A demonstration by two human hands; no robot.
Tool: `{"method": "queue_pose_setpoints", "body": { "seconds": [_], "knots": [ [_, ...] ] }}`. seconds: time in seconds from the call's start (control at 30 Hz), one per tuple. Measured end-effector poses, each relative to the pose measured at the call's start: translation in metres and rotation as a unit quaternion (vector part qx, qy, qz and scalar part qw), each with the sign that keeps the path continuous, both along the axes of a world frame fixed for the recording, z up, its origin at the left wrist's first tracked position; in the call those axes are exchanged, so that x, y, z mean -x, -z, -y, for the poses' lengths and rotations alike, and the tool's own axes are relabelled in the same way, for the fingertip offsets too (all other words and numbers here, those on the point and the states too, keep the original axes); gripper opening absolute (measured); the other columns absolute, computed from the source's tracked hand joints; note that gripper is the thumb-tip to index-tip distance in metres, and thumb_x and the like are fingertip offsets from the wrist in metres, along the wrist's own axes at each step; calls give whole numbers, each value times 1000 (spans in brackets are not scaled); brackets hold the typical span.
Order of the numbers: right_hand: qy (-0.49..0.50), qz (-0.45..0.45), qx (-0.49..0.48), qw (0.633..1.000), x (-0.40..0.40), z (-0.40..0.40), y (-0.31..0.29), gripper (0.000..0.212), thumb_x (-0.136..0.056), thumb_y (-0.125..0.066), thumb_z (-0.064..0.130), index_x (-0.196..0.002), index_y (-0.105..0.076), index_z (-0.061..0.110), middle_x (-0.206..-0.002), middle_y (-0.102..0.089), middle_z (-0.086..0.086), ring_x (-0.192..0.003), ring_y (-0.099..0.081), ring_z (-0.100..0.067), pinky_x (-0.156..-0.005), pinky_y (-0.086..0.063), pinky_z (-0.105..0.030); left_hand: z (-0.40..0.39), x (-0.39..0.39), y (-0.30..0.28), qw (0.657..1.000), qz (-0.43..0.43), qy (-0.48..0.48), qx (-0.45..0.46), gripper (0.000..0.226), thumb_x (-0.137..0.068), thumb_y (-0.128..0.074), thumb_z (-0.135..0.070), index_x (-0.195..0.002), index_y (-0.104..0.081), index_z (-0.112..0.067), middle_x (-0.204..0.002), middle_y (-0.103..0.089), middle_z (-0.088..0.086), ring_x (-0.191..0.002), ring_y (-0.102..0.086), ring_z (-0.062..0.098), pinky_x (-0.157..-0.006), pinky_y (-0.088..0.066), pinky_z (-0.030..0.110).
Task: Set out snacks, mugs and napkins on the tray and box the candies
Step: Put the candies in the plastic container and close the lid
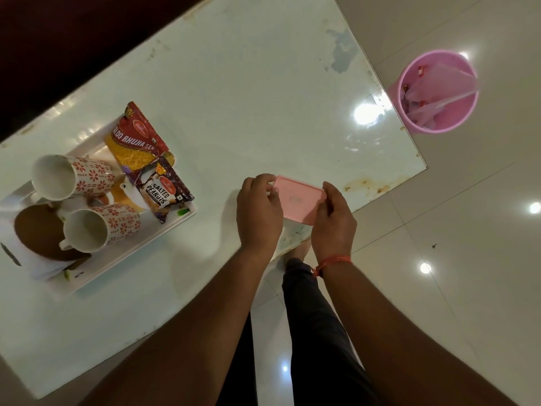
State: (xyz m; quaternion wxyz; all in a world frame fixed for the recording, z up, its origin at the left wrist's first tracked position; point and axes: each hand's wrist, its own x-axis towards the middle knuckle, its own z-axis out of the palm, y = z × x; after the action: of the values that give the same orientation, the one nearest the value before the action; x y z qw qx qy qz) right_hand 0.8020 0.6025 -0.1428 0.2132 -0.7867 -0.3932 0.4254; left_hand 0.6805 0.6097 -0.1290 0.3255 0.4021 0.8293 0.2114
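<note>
Box body under pink lid [299, 200] hidden, contents unseen; tray [187, 210] left end cut off.

Printed text on two snack packets
Red packet [137, 136]: "ALOO BHUJIA SEV". Dark packet [164, 191]: "SALTED PEANUTS".

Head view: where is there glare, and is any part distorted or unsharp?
Head view: bright lamp reflections glare on the table and on the floor tiles; wide-angle bending tilts the mugs on the tray outward; the pink box between both hands looks slightly soft.
</note>
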Motion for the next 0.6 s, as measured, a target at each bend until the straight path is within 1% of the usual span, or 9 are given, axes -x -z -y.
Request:
{"method": "queue_pose_setpoints", "body": {
  "seconds": [0.03,0.1,0.2,0.23,0.3,0.33,0.47,0.53,0.6],
  "knots": [
    [2,0,1,1000,0,-1,1,37,-102,-46,14,-136,-58,24,-135,-60,5,-111,-48,1,-92,-34,-4,-1,1,1,1000,3,-1,3,21,-94,-60,-8,-113,-65,-16,-108,-60,2,-97,-63,18,-73,-46,19],
    [7,0,6,1000,0,-2,2,35,-102,-47,14,-134,-60,23,-134,-62,3,-111,-49,-1,-97,-38,-13,-3,3,4,1000,14,-3,9,19,-93,-61,-7,-110,-65,-16,-105,-60,1,-94,-63,18,-73,-47,21],
    [1,1,11,1000,-2,-4,3,33,-101,-49,12,-130,-63,19,-131,-64,1,-109,-51,-2,-92,-37,-6,-6,9,8,999,40,1,30,19,-93,-62,-8,-105,-61,-22,-98,-60,-3,-88,-63,17,-72,-53,28],
    [0,-1,13,1000,-3,-5,3,33,-100,-50,11,-129,-64,18,-130,-64,0,-108,-52,-4,-93,-40,-8,-7,11,9,998,51,5,42,19,-93,-62,-10,-103,-59,-25,-96,-61,-4,-86,-63,16,-71,-53,30],
    [-7,1,19,1000,-4,-8,3,32,-99,-51,8,-125,-66,19,-124,-64,-3,-102,-57,-9,-95,-49,-23,-10,17,11,996,62,23,63,21,-92,-62,-13,-98,-55,-32,-91,-61,-7,-82,-62,14,-66,-51,30],
    [-13,9,24,1000,-5,-10,3,32,-98,-51,8,-123,-66,20,-119,-63,-4,-99,-58,-12,-93,-50,-28,-10,20,12,995,63,33,70,21,-92,-63,-15,-96,-54,-34,-89,-61,-8,-81,-62,14,-65,-48,29],
    [-21,22,37,999,-2,-13,3,29,-97,-50,9,-119,-65,22,-105,-63,-9,-90,-61,-18,-81,-51,-31,-16,27,14,994,52,62,68,10,-92,-64,-21,-100,-62,-28,-89,-62,-9,-80,-60,13,-62,-41,25],
    [-22,-2,50,999,7,-12,3,23,-98,-51,12,-117,-61,20,-101,-64,-9,-90,-64,-22,-81,-56,-38,-27,37,15,995,21,80,52,12,-93,-62,-18,-102,-65,-24,-94,-66,-7,-83,-62,14,-63,-43,25],
    [-22,-39,60,997,23,-14,2,16,-98,-52,15,-113,-55,21,-97,-66,-9,-84,-69,-21,-76,-60,-38,-46,52,14,994,-2,101,37,13,-92,-61,-16,-101,-67,-23,-98,-68,-4,-86,-63,17,-70,-49,31]
  ]
}}
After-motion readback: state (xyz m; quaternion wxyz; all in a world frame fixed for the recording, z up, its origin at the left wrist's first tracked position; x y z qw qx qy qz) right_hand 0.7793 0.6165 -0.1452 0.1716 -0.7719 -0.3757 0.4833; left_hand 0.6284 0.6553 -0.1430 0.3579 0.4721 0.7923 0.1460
